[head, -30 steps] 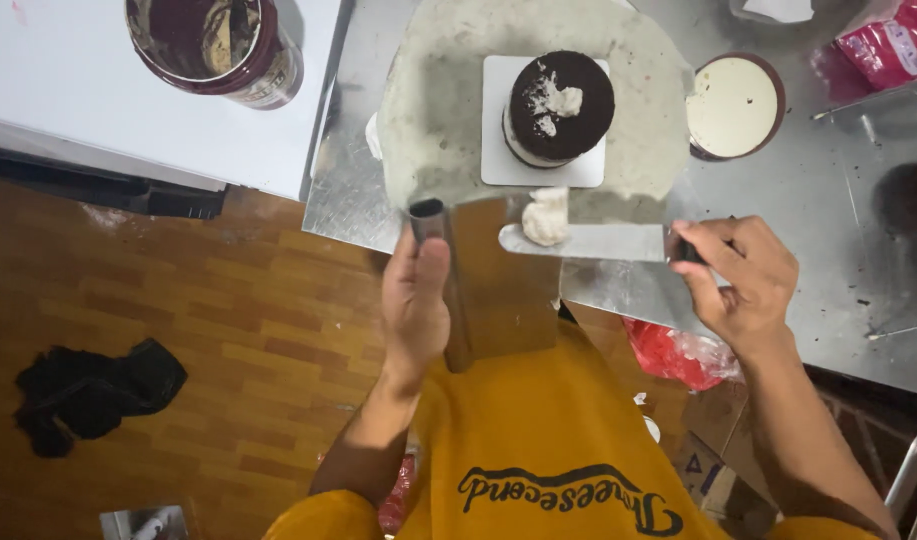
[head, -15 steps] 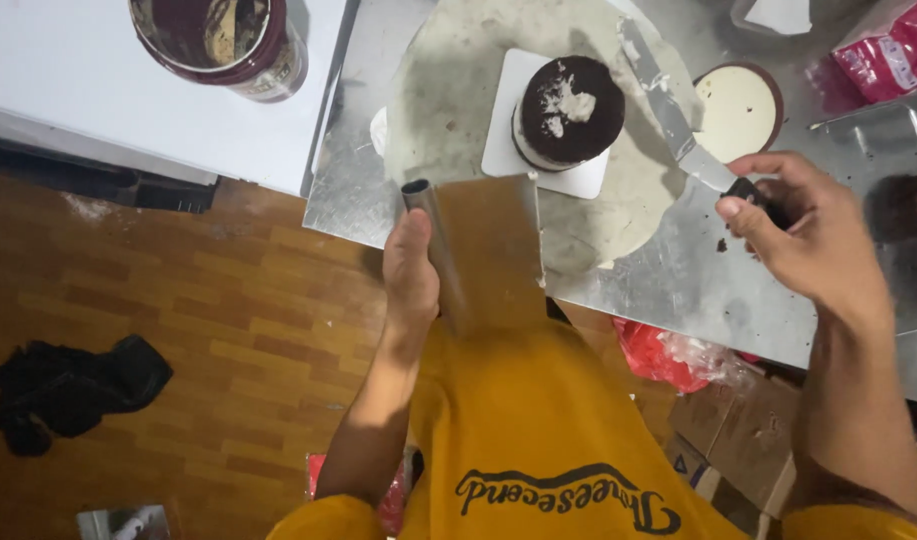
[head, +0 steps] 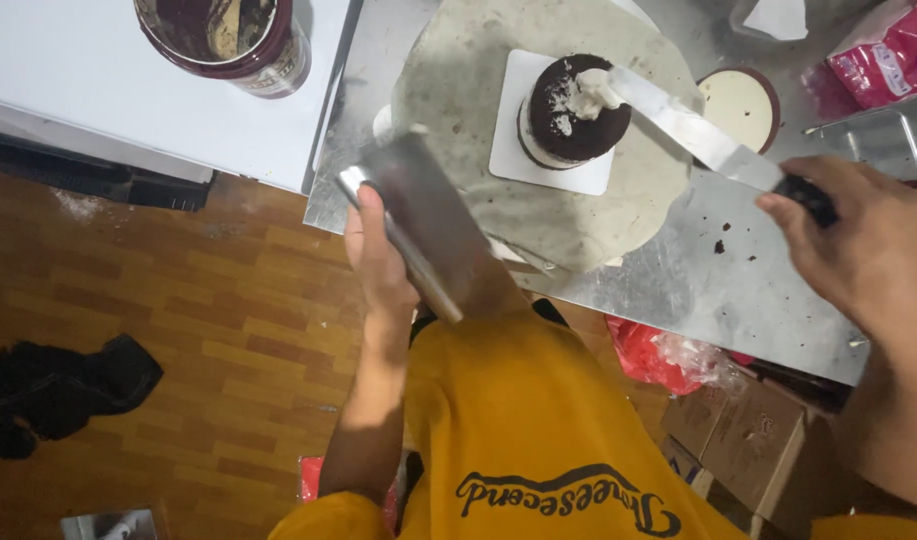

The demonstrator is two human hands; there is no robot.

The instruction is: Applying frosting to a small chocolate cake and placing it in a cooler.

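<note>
A small round dark chocolate cake sits on a white square board on a grey round turntable. My right hand holds a long metal palette knife by its black handle, and the blade tip lays white cream on the cake's top. My left hand grips a flat metal bench scraper at the table's near edge, tilted, beside the turntable and apart from the cake.
The steel table carries a round lid with a pale inside and a red packet. A dark bucket stands on a white surface at left. Red bag and cardboard boxes lie under the table; black cloth on the wooden floor.
My right hand has swung the palette knife from the table edge up over the cake, and its cream-laden tip now rests on the top. The scraper in my left hand has tilted.
</note>
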